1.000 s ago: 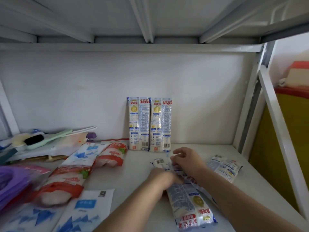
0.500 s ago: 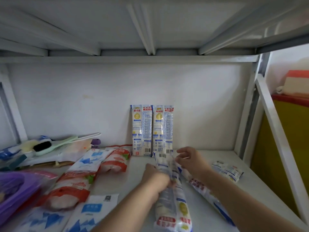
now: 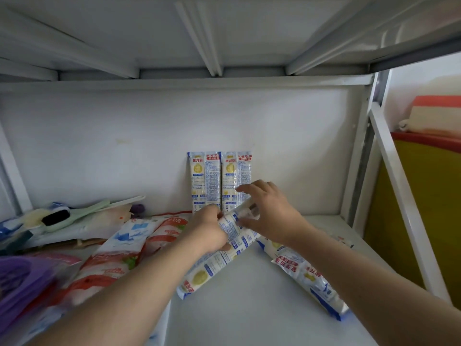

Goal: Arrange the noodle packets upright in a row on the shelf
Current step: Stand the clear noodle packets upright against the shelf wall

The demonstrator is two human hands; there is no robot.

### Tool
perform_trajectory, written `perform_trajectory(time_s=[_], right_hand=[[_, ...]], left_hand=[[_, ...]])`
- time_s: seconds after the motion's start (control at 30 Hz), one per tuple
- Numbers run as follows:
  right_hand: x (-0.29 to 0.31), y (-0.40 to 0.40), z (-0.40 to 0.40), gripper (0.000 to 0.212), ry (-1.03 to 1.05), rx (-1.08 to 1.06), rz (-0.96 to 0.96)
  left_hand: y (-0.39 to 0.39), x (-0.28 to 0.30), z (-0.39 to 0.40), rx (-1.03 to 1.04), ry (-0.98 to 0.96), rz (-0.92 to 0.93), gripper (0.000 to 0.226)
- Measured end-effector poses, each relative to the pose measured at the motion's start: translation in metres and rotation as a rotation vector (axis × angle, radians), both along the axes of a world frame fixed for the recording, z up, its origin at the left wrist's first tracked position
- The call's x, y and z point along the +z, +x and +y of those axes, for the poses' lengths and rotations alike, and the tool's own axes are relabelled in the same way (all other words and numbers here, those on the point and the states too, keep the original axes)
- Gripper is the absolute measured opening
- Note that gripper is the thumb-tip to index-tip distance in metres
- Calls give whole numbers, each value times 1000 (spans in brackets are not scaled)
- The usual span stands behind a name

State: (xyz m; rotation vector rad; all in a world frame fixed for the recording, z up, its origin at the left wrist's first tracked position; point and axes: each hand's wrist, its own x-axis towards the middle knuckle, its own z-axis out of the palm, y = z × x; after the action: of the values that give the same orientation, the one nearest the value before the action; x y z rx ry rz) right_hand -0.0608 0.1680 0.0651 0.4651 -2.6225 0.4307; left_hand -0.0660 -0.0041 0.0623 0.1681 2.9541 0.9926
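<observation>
Two blue-and-white noodle packets [image 3: 220, 181] stand upright side by side against the shelf's back wall. A third noodle packet [image 3: 217, 258] is lifted and tilted, its top end toward the standing pair. My left hand [image 3: 208, 231] grips its middle. My right hand [image 3: 269, 212] pinches its upper end just in front of the right standing packet. Another noodle packet [image 3: 306, 275] lies flat on the white shelf [image 3: 249, 315] under my right forearm.
Red-and-white food bags [image 3: 119, 250] and blue-printed pouches lie at the left. Brushes and a green tool [image 3: 74, 216] are piled at the back left, a purple item [image 3: 17, 278] at the far left. A white shelf post [image 3: 399, 196] bounds the right side.
Both hands picked one flat packet off the shelf and raised it, swinging its top end up toward the standing pair. The camera view tilted upward.
</observation>
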Motion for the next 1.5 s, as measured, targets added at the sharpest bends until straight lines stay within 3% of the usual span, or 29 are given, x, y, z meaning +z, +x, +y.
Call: perform_trajectory(time_s=[0.1,0.2,0.33,0.47,0.6,0.73,0.83,0.93,1.0,1.1,1.37,1.5], right_hand=[[8,0,-8,59,249,48,25],[15,1,-17,40,321,45,-75],[13,2,-21,58,315,6,-303],[3,-1,-17,39,47,-9,-300],[-11,-5,-4,29,-232,-60,-269],[-25,-3,3,35,-579,-54,-260],[-30,-1,6,31,-801,-34,-296],[-34,4,6,24,-1033,77,-334],[-35,4,5,22,-1193,143,-381],[-38,1,6,28,-1374,193,-436],[-44,-10,21,42,-1331,247,-469],[-45,-23,31,56,-1349,246,-402]], left_hand=[[5,4,8,-32,-174,143,49],[10,7,16,-85,-264,245,38],[18,11,23,-64,-414,323,44],[23,15,25,-90,-461,548,47],[13,2,17,1,-438,929,59],[9,-26,15,207,-143,1052,79],[-5,-49,20,272,314,831,89],[-12,-55,23,159,842,272,85],[-6,-58,26,49,875,18,60],[1,-65,28,-82,812,-19,23],[-4,-72,42,22,881,79,11],[-11,-80,49,46,913,129,15]])
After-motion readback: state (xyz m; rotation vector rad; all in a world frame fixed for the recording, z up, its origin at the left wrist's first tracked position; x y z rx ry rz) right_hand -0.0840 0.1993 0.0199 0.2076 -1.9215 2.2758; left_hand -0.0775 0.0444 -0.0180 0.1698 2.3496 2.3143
